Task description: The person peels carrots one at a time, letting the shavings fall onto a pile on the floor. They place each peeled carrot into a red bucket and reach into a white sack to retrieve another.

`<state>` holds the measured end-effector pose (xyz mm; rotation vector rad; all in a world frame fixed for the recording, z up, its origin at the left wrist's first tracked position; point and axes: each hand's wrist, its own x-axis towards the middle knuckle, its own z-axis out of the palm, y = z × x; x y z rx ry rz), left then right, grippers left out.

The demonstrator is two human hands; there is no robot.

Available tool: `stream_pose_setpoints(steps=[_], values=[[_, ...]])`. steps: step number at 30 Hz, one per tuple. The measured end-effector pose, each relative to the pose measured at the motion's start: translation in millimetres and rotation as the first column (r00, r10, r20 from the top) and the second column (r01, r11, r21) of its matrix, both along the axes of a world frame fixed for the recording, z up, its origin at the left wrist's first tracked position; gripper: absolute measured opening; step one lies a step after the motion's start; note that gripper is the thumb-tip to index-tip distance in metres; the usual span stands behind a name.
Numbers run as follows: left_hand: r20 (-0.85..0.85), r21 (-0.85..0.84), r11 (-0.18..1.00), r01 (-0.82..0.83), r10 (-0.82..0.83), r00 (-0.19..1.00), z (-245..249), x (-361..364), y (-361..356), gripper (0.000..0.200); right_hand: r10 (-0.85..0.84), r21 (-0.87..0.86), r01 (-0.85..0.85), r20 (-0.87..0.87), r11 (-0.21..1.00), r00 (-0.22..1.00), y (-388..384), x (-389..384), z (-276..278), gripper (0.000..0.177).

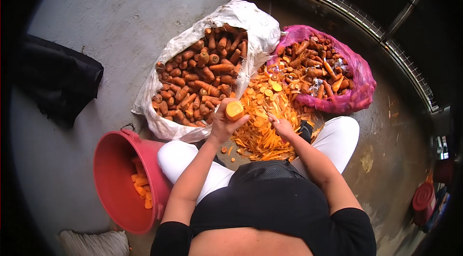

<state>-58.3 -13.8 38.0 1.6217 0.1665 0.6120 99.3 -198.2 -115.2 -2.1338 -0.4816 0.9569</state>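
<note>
My left hand (221,125) is wrapped round a thick carrot (235,110), its cut, bright orange end facing up toward me. To the right of it, my right hand (283,128) is closed with the fingers pinched together. A thin thing seems to stick out of its fingertips, too small to make out. Both hands are above a heap of orange carrot peelings (263,135) and cut slices between my knees. Behind the left hand, unpeeled carrots (200,80) fill an open white woven sack (258,22).
A pink mesh sack (362,82) at the back right holds carrot ends and scraps. On my left a red bucket (108,159) leans, with several peeled carrots (141,188) inside. A black cloth (58,73) lies far left. A red lidded container (423,198) stands far right.
</note>
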Motion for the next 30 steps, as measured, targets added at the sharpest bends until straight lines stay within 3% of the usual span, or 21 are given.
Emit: stream_pose_setpoints(steps=[2, 5, 8, 9, 11, 12, 15, 20, 30], values=[[0.024, -0.007, 0.999, 0.035, -0.035, 0.999, -3.6, -0.6, -0.4, 0.042, 0.008, -0.022, -0.008, 0.027, 1.000, 1.000, -2.1, 0.2, -4.7, 0.058], [0.053, 0.136, 0.991, 0.016, -0.024, 0.998, 4.4, 0.5, -2.3, 0.045, 0.031, -0.052, -0.029, 0.040, 0.998, 0.999, -2.5, 3.1, -6.5, 0.057], [0.023, 0.057, 0.998, -0.004, 0.002, 1.000, 1.8, -2.5, -3.6, 0.038, 0.018, -0.008, -0.017, 0.028, 1.000, 0.999, -5.2, 0.8, -7.7, 0.056], [-0.038, -0.190, 0.982, -0.012, 0.005, 0.999, 0.8, -2.8, -2.9, 0.036, 0.020, 0.005, -0.020, 0.030, 1.000, 0.999, -6.3, -1.1, -1.9, 0.056], [-0.149, -0.631, 0.773, -0.071, -0.031, 0.988, -3.2, -2.6, 1.3, 0.037, 0.038, 0.007, -0.038, 0.034, 0.999, 0.999, -6.3, -3.7, 10.0, 0.048], [-0.169, -0.777, 0.625, -0.078, -0.087, 0.982, -10.7, -2.0, 8.0, 0.049, 0.052, -0.006, -0.051, 0.034, 0.999, 0.998, -5.7, -5.4, 18.7, 0.042], [-0.038, -0.974, 0.228, 0.001, -0.168, 0.985, -36.3, -10.5, 26.4, 0.055, 0.084, -0.080, -0.080, 0.043, 0.994, 0.996, -2.5, -4.7, 17.5, 0.040], [-0.044, -0.987, 0.154, -0.037, -0.046, 0.998, -62.0, -17.3, 38.9, 0.056, 0.106, -0.123, -0.103, 0.020, 0.987, 0.994, -3.4, -4.2, 11.9, 0.041], [-0.246, -0.953, 0.130, -0.274, 0.194, 0.950, -59.3, -13.6, 37.3, 0.058, 0.147, -0.167, -0.139, 0.037, 0.976, 0.988, 0.3, -4.5, 6.6, 0.039]])
